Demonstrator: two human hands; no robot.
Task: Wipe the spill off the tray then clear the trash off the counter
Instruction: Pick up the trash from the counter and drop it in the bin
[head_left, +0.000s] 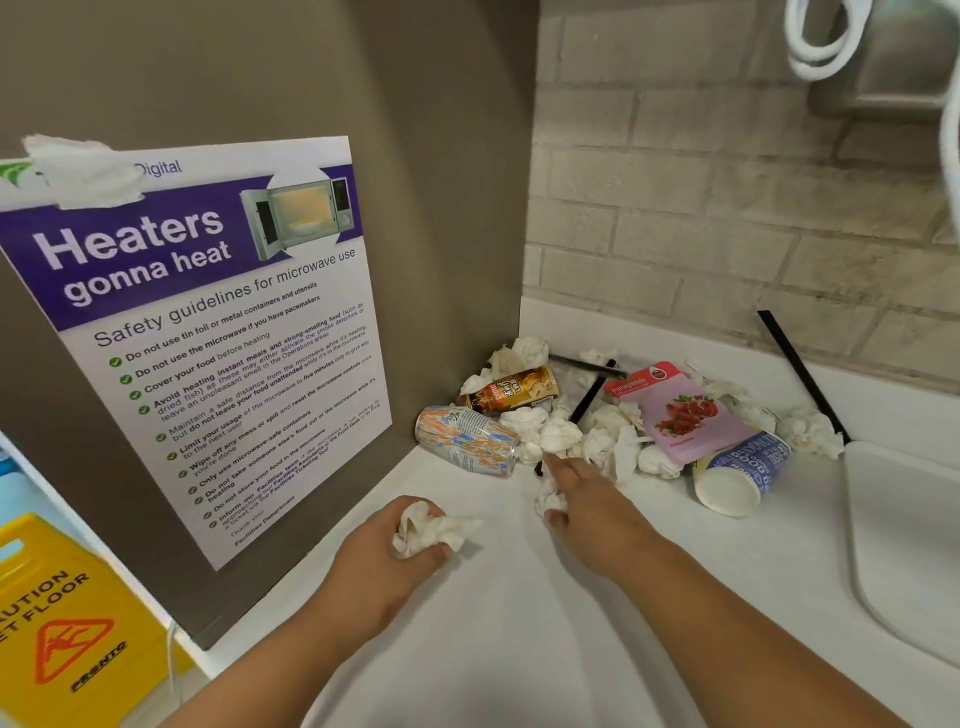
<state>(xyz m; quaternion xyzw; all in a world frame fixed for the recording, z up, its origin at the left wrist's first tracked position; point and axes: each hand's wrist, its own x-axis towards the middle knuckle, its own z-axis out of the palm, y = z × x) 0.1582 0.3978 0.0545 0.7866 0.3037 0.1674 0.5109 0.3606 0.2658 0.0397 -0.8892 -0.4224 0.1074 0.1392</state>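
As left hand (382, 553) grips tissue (428, 531), cup (743, 474) lies sideways

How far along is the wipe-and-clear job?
Done, apparently: the visible part of the white tray shows no spill. In hand: left hand grips a crumpled white tissue; right hand reaches, fingers straight, to the tissue pile. Left: orange-striped drink can, brown can, pink pomegranate pouch, blue-printed paper cup and black straws on the white counter.
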